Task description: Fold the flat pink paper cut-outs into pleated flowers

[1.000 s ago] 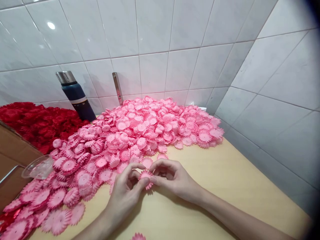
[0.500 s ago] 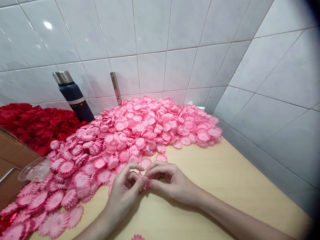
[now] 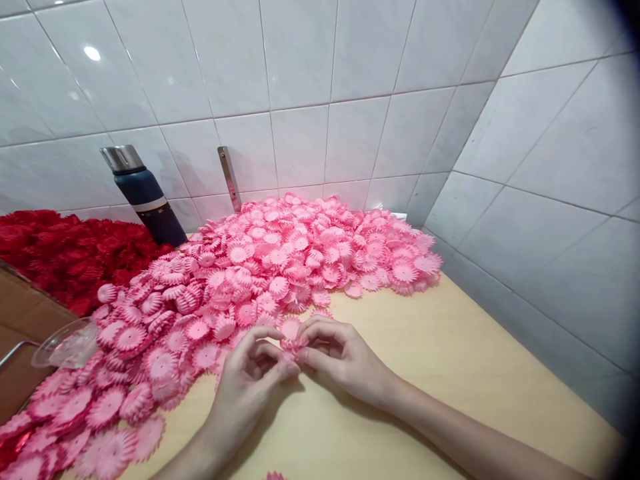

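Between my two hands is a small pink fabric flower piece (image 3: 291,347) with a fringed edge, held just above the table. My left hand (image 3: 255,377) pinches it from the left with thumb and fingers. From the right, my right hand (image 3: 337,353) grips its other side between thumb and fingertips. The fingers partly cover the piece. Right behind my hands spreads a big heap of pink scalloped flower pieces (image 3: 280,257), some lying flat and some curled up. One more pink piece (image 3: 275,476) shows at the bottom edge, mostly cut off.
A heap of red flower pieces (image 3: 75,253) lies at the left, with a dark blue bottle (image 3: 145,200) behind it. A cardboard box (image 3: 25,327) and a clear plastic dish (image 3: 67,343) stand at the left edge. Tiled walls (image 3: 300,147) bound the wooden table (image 3: 400,333).
My hands have shifted slightly, and the pink piece between the fingertips has turned so that more of its fringed edge shows. The whole view has moved a little.
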{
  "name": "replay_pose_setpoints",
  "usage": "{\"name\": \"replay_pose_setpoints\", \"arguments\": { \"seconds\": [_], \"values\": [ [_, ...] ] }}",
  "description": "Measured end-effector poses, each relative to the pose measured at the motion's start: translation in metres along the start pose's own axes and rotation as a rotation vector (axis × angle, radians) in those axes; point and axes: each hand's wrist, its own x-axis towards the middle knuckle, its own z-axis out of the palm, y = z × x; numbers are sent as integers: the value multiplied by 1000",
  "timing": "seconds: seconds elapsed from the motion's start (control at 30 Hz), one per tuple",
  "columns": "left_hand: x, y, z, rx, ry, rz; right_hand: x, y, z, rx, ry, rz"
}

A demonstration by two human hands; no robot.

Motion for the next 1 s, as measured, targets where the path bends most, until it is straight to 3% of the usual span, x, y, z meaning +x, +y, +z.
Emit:
{"name": "replay_pose_setpoints", "arguments": {
  "seconds": [0.2, 0.4, 0.47, 0.6, 0.77, 1.0],
  "values": [
    [2, -1, 1, -1, 0, 46, -5, -6, -1, -74, -89, -34],
    [-2, -1, 3, 18, -53, 46, -2, -3, -1, 16, -16, 15],
    [-3, 0, 4, 34, -11, 54, 1, 0, -3, 160, 48, 59],
    [-5, 3, 3, 79, 185, 184, 7, 7, -9, 398, 218, 117],
    [2, 1, -5, -35, 432, 342, 5, 9, -6, 273, 192, 108],
    [12, -1, -10, -37, 392, 502, 4, 5, -4, 197, 181, 135]
  ]
}}
